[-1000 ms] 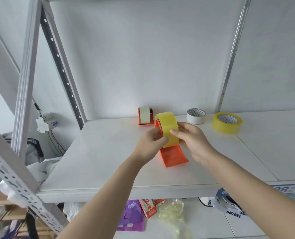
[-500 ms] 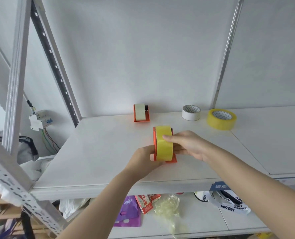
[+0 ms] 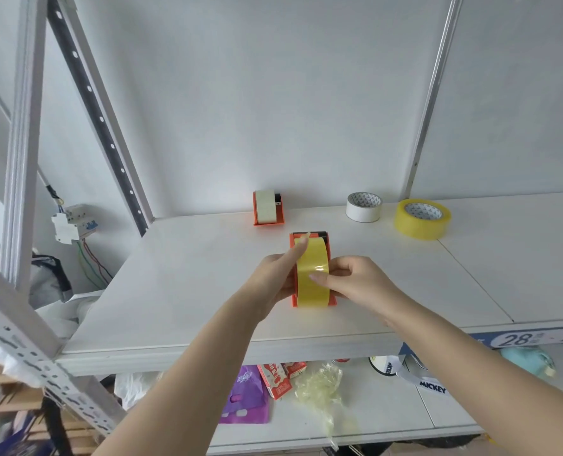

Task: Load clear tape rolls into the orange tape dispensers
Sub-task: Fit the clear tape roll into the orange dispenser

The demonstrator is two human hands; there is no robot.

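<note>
shelf (image 3: 181, 274): carries all | your left hand (image 3: 275, 281): closed on dispenser's left side, finger on the tape end at top | your right hand (image 3: 355, 284): closed on its right side, thumb on roll | dispenser (image 3: 331, 302): mid-shelf, holds yellow roll (image 3: 311, 278) | second dispenser (image 3: 268, 209): at back wall, loaded | spare rolls: white (image 3: 364, 207), yellow (image 3: 422, 218), back right

White shelf (image 3: 188, 274): two orange dispensers (image 3: 268, 222) (image 3: 311, 302), two loose rolls (image 3: 364, 208) (image 3: 422, 219) (white, yellow).

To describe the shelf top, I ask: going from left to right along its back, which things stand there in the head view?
Orange dispenser with a pale roll → white tape roll → yellow tape roll.
</note>
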